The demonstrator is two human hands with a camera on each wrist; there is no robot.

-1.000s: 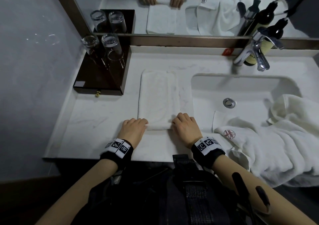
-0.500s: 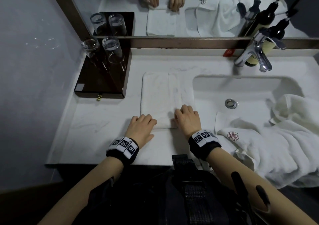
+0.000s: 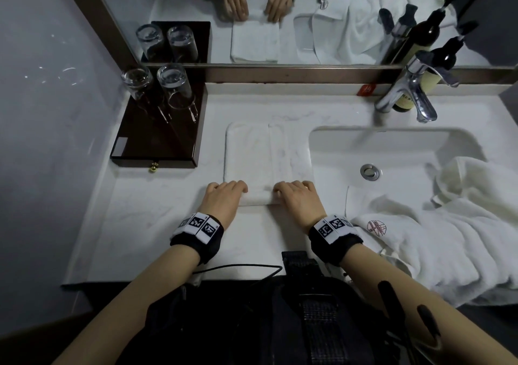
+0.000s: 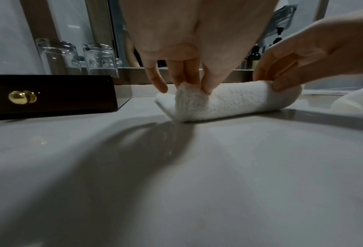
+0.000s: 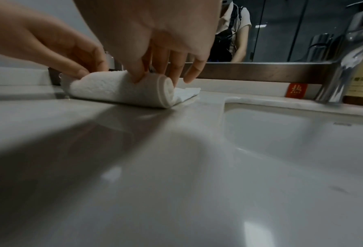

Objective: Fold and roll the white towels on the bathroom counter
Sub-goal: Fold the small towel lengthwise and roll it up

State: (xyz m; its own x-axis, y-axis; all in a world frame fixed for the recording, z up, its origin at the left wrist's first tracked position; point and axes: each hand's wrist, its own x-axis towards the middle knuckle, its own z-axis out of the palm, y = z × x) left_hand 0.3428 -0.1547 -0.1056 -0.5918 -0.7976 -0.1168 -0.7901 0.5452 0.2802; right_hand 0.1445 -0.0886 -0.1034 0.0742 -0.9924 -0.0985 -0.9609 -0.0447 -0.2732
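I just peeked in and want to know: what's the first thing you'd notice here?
Two hands, the left hand and right hand, curl over a small white towel at the counter's front, rolling up its near end. A big rumpled towel spills over the sink's right side, and two upturned glasses stand on a dark tray by the mirror.

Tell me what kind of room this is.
Most likely a hotel bathroom. A white counter holds a built-in sink with a chrome faucet under a wall mirror; two upturned glasses stand on a dark tray, and a logo-marked white towel lies beside the sink.
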